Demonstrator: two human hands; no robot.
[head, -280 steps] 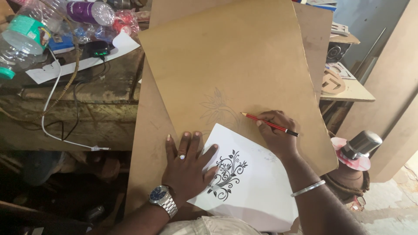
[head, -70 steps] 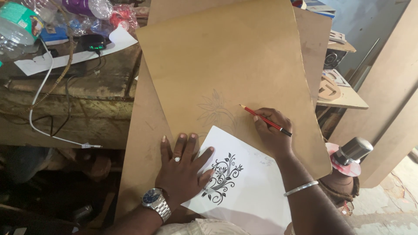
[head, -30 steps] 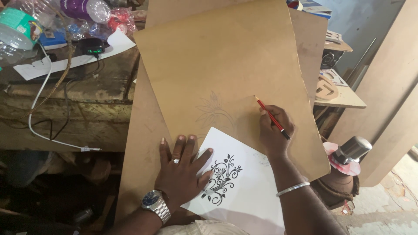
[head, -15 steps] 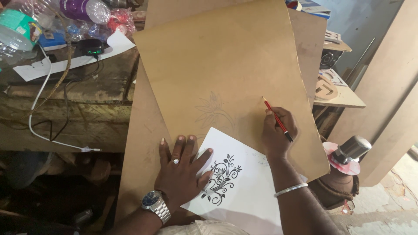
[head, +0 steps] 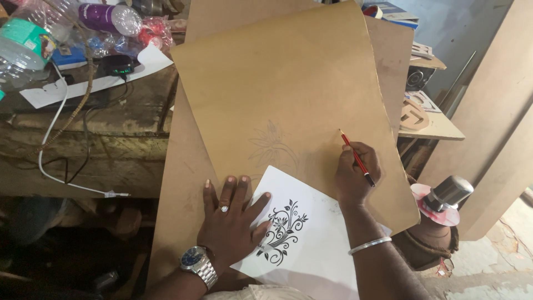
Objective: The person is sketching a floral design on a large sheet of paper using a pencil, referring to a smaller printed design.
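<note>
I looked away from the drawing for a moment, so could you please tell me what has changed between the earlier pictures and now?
The right hand has swung the red pencil from lying level, tip pointing left, to steeply upright, tip up, and shifted right, away from the faint sketch. The left hand stays flat on the white sheet and brown board.

A red pencil point(head: 357, 158) stands tilted, tip on a tan board point(head: 288, 94), beside white floral-printed paper point(head: 311, 239).

Left hand point(head: 233, 222) low centre of frame, flat, palm down, fingers spread and pointing up-frame, forearm coming in from the bottom edge. Right hand point(head: 355, 175) right of centre, curled into a writing grip, thumb and fingers pinched, wrist bent, forearm running down to the lower right.
</note>
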